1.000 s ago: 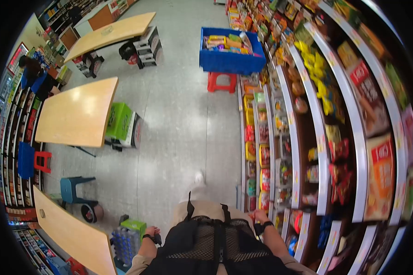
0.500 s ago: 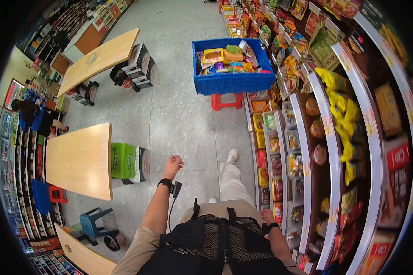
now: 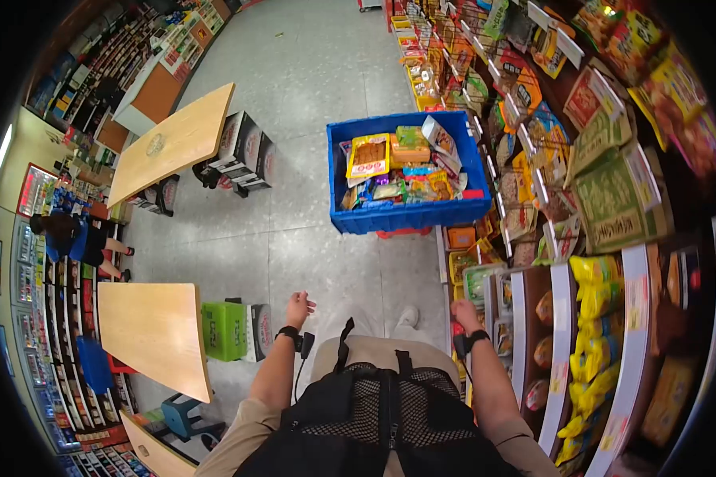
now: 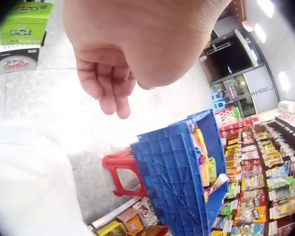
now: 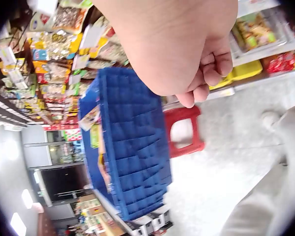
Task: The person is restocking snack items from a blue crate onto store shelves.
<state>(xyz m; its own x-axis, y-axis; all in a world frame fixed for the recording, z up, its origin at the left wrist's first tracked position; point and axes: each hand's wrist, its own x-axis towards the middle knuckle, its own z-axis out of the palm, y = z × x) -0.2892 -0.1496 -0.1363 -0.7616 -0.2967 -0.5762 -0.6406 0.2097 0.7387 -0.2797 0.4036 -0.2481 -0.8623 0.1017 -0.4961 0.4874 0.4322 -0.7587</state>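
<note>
My left hand (image 3: 299,308) hangs in front of my body with nothing in it, its fingers loosely bent. My right hand (image 3: 467,316) hangs beside the shelves, also holding nothing, fingers loosely curled. Ahead of both hands stands a blue plastic crate (image 3: 410,220) on a red stool (image 4: 119,161). Inside the crate lie several snack packets, among them a yellow tray pack (image 3: 368,155) and an orange-and-green pack (image 3: 410,137). The right wrist view shows the crate's ribbed side (image 5: 135,142) beyond my right hand, apart from it.
Shelves of packaged snacks (image 3: 597,278) run along my right, with hanging packets (image 3: 612,199) higher up. On the left are wooden tables (image 3: 151,338), a green box (image 3: 224,330) and a blue stool (image 3: 184,417). Another person (image 3: 68,236) crouches by the far-left shelves. Grey floor (image 3: 298,199) lies between.
I have walked forward, so the blue crate is nearer and larger. My left hand has swung up in front, and my right hand has come forward beside the shelves.
</note>
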